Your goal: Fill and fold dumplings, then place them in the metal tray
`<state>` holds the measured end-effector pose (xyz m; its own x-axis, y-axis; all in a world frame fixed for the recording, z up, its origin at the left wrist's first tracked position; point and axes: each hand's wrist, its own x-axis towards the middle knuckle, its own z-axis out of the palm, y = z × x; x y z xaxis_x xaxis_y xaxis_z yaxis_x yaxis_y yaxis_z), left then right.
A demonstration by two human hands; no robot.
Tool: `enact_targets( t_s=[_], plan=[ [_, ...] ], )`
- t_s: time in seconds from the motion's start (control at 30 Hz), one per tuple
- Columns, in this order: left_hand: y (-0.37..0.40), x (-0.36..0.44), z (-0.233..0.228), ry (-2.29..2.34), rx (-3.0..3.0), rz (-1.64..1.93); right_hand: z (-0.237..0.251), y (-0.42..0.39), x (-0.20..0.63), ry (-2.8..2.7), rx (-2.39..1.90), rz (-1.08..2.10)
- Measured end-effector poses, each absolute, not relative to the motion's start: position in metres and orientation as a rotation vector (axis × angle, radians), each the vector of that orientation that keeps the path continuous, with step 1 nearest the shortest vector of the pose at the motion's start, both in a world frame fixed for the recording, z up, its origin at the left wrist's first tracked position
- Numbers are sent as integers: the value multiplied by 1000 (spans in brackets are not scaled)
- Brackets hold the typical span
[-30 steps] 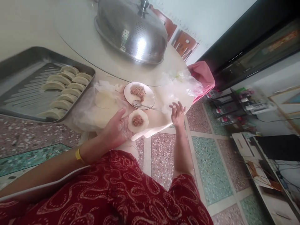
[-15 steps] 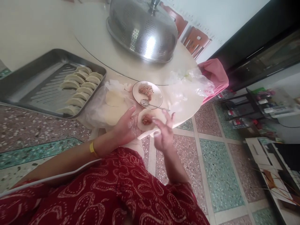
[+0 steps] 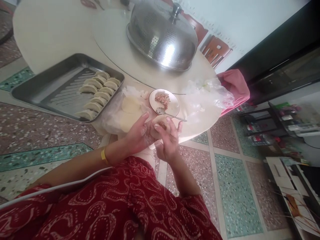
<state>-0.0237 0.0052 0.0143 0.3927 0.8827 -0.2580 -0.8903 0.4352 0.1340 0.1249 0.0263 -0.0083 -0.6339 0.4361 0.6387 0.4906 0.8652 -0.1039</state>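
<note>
1. Closed dumplings (image 3: 93, 106) are lying along one side of the tray (image 3: 55, 87).
2. The left hand (image 3: 138, 134) is holding a filled wrapper (image 3: 154, 133), thumb raised, fingers mostly hidden.
3. The right hand (image 3: 169, 142) is touching it with parted, bent fingers; I cannot tell whether they're pinching.
4. This wrapper's filling is showing, so it isn't sealed yet.
5. More filling (image 3: 162, 97) is sitting on the plate (image 3: 173, 106).

From the plate (image 3: 173, 106) on the tabletop (image 3: 57, 33): lid (image 3: 162, 38) at twelve o'clock, plastic bag (image 3: 221, 95) at three, filled wrapper (image 3: 159, 120) at six, dough sheets (image 3: 128, 120) at eight, tray (image 3: 72, 85) holding dumplings (image 3: 103, 96) at nine.
</note>
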Motion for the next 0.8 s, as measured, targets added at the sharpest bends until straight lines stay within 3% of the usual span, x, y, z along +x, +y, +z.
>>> enact_targets(
  t_s=[0.27, 0.8],
  plan=[
    [10, -30, 24, 321, -9, 1171, -21, 20, 130, -2336, -482, -239],
    [13, -29, 22, 357, 69, 1185, -34, 8, 138, -2295, -614, -255]
  ],
)
